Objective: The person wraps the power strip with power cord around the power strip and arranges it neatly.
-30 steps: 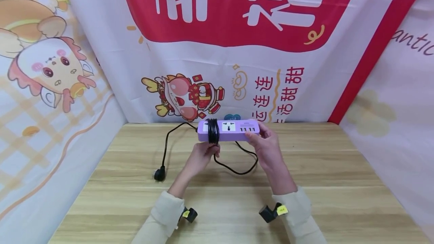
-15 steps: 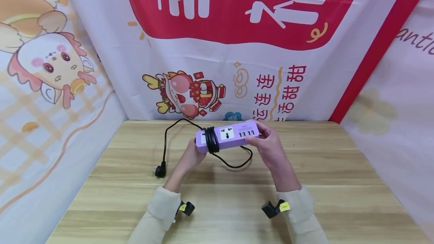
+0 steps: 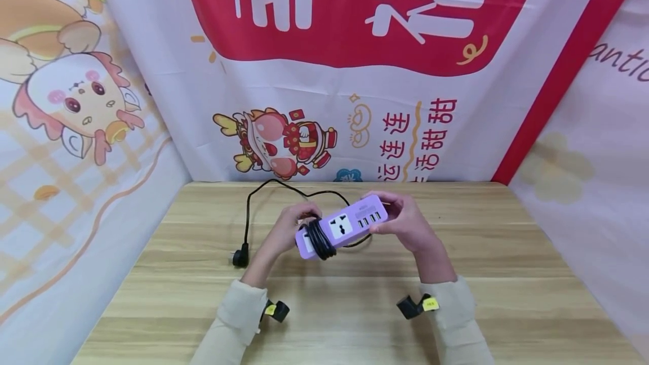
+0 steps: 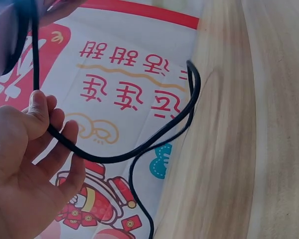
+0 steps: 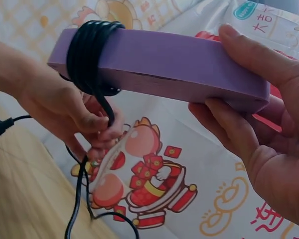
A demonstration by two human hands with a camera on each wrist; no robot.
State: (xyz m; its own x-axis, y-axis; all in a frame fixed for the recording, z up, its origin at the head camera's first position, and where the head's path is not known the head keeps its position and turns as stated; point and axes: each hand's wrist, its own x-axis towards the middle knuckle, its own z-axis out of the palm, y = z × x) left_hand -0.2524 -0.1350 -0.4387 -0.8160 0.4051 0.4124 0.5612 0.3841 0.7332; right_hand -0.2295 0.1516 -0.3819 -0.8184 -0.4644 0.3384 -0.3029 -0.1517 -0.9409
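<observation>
The person's right hand gripped 1 end of a purple power strip, thumb on 1 side and curled fingers on the other. The strip was held up over the wooden table, slanting, its far end nearer the left hand. Several turns of black cable were wound around that end, touching the casing, beside a white socket and 4 small ports. The left hand pinched the cable between thumb and bent fingertips, just below the winding; its remaining fingers curled loosely. Past the left hand the cable hung in a loose loop, and its black plug lay on the table, left of that hand. A printed cloth stood behind the table.
</observation>
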